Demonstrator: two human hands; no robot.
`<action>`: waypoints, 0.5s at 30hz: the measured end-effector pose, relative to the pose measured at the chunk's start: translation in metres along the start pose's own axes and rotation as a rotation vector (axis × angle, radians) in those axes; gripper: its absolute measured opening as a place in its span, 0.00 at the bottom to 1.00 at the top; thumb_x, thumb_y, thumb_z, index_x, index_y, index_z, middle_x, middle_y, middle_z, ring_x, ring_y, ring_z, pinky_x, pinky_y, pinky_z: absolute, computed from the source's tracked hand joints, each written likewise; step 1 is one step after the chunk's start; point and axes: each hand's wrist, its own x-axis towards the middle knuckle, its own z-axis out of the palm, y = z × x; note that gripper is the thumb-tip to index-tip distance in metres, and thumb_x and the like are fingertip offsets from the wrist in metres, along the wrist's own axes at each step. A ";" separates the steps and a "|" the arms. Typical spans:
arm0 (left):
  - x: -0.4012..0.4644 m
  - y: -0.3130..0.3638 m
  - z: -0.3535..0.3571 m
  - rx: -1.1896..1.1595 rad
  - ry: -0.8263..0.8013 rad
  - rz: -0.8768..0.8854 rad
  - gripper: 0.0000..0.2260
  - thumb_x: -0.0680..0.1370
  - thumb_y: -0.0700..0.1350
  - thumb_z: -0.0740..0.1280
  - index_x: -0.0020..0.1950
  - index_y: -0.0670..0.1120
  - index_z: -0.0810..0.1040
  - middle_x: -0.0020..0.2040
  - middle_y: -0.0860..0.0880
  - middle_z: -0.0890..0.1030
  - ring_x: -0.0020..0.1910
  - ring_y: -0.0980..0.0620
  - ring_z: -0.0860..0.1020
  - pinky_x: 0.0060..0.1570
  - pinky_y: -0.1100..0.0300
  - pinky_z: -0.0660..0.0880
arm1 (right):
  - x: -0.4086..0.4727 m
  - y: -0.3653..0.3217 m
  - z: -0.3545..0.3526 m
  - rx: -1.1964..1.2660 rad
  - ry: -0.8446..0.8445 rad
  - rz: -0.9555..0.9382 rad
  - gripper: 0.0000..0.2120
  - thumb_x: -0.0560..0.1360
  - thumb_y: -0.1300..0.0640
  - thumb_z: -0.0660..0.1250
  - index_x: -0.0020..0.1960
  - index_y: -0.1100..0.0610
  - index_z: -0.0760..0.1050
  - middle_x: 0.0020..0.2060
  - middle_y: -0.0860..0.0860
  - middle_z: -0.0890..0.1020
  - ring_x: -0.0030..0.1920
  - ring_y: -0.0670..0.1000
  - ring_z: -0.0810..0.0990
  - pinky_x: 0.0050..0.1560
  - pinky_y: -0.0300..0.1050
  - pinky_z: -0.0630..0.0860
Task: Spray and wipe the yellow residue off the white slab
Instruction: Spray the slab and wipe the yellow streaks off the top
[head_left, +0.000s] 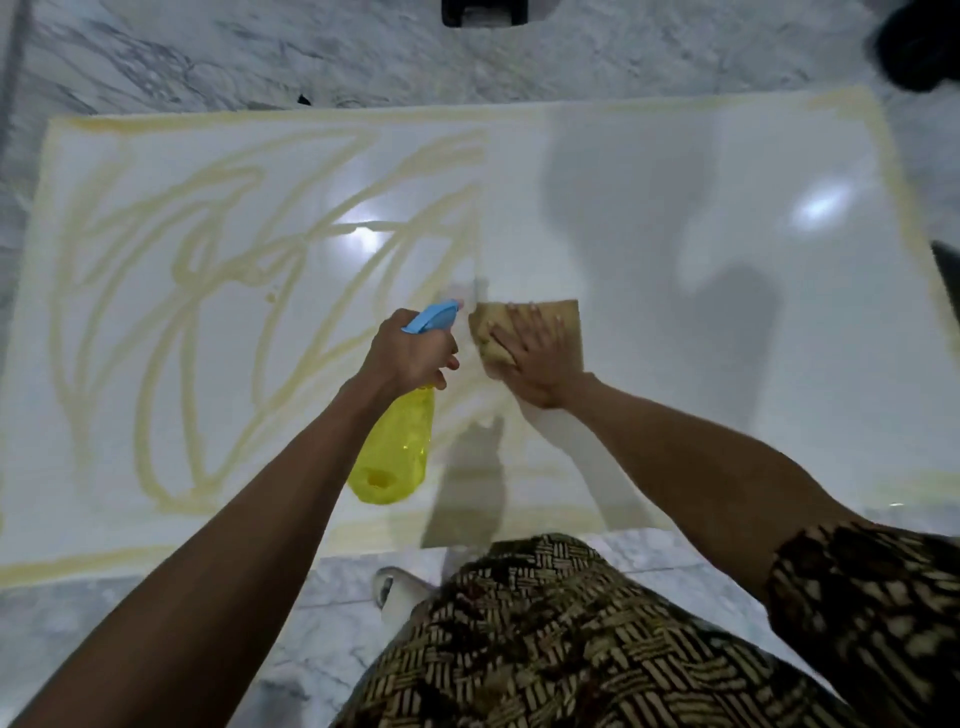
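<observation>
Black object (484, 11) cut off at top edge, cloth (540, 325) partly hidden under right hand (540, 364) (motion-blurred)

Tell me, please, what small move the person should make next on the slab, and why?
Probably slide the cloth leftward under the right hand, into the nearest yellow streaks. The slab to its right already looks clean, the residue begins just left of the cloth, and the left hand aims the spray bottle at that edge, where mist seems to hang.

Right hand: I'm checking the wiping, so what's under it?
A tan cloth lies flat under the right hand, on the slab. Any residue beneath the cloth is covered.
</observation>
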 end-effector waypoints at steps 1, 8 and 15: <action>-0.018 -0.012 0.000 0.019 -0.008 0.019 0.30 0.64 0.45 0.64 0.67 0.44 0.82 0.38 0.43 0.85 0.46 0.37 0.87 0.34 0.54 0.81 | -0.026 -0.008 0.018 -0.013 -0.013 -0.002 0.33 0.77 0.39 0.52 0.80 0.46 0.53 0.76 0.55 0.66 0.74 0.63 0.65 0.71 0.62 0.54; -0.109 -0.078 -0.010 0.104 -0.090 0.019 0.26 0.63 0.45 0.65 0.59 0.38 0.84 0.42 0.43 0.88 0.44 0.35 0.87 0.45 0.43 0.85 | -0.175 -0.110 0.065 0.102 -0.151 0.007 0.36 0.73 0.39 0.36 0.80 0.46 0.39 0.80 0.55 0.46 0.79 0.62 0.45 0.76 0.61 0.40; -0.146 -0.073 -0.028 0.088 -0.090 0.113 0.22 0.68 0.42 0.66 0.61 0.42 0.84 0.43 0.42 0.87 0.47 0.34 0.87 0.38 0.53 0.82 | -0.193 -0.145 -0.037 1.209 -0.133 0.338 0.29 0.82 0.41 0.54 0.74 0.60 0.67 0.65 0.54 0.76 0.66 0.55 0.74 0.67 0.45 0.73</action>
